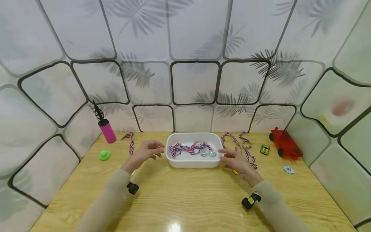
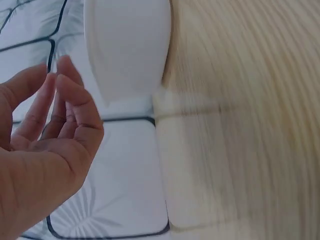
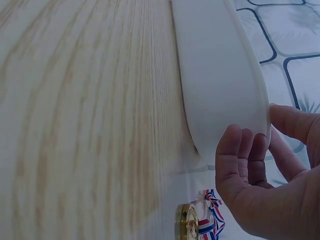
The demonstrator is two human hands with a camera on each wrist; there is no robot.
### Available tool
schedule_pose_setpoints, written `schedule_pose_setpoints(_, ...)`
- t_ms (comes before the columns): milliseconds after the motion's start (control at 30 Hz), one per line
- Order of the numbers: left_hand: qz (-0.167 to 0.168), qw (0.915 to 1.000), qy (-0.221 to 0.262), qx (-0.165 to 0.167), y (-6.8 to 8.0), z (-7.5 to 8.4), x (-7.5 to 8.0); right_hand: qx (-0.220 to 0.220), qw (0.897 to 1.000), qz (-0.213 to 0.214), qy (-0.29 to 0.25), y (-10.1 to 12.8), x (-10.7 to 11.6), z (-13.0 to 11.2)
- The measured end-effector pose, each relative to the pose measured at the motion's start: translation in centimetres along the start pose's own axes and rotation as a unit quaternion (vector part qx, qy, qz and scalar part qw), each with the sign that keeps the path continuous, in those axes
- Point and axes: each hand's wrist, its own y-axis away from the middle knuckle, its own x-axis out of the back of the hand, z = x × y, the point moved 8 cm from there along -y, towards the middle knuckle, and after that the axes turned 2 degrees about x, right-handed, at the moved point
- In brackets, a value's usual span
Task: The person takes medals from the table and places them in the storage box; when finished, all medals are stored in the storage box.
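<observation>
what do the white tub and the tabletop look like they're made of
The white rectangular tub looks like smooth moulded plastic: rounded corners, thin rim, soft sheen. The light wooden table shows streaky grain and a glossy reflection, so varnished wood or a wood-look laminate; I cannot tell which.

Bare wooden table (image 1: 185,199) lies open beneath both wrists. The white tub (image 1: 192,162) fills the gap between the left hand (image 1: 147,150) and right hand (image 1: 233,159). Ribboned medals (image 1: 243,146) crowd the right hand's outer side; the left hand's outer side stays freer.
</observation>
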Motion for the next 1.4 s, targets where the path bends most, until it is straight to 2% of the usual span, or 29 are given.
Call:
schedule_pose_setpoints(167, -0.016, 0.9993, -0.027, 0.021, 1.5, -1.4, 1.9, -0.007, 1.0, -0.001, -0.003, 0.2, -0.2, 0.1)
schedule_pose_setpoints(367, -0.02, 0.9984, -0.047, 0.022, 2.8, -2.5, 4.4, -0.009, 1.0, 0.001, -0.003, 0.4, -0.1, 0.1)
schedule_pose_setpoints(633, -0.047, 0.9967, -0.064, 0.015, 4.7, -3.3, 6.9, -0.012, 1.0, 0.001, -0.001, 0.4, -0.2, 0.0)
schedule_pose_setpoints(800, -0.04, 0.9957, -0.079, 0.026, 5.3, -4.0, 8.3, -0.014, 1.0, 0.007, 0.003, 0.3, -0.2, 0.0)
schedule_pose_setpoints(900, -0.038, 0.9948, -0.087, 0.038, 5.6, -4.3, 8.8, -0.015, 1.0, 0.007, 0.0, 0.3, -0.3, 0.1)
schedule_pose_setpoints(1100, -0.059, 0.9903, -0.112, 0.059, 6.4, -5.1, 8.9, -0.015, 1.0, 0.009, -0.008, 0.1, -0.3, 0.4)
schedule_pose_setpoints(1400, -0.095, 0.9835, -0.145, 0.051, 7.2, -6.2, 8.9, -0.009, 1.0, 0.01, -0.009, -0.1, -0.1, 0.4)
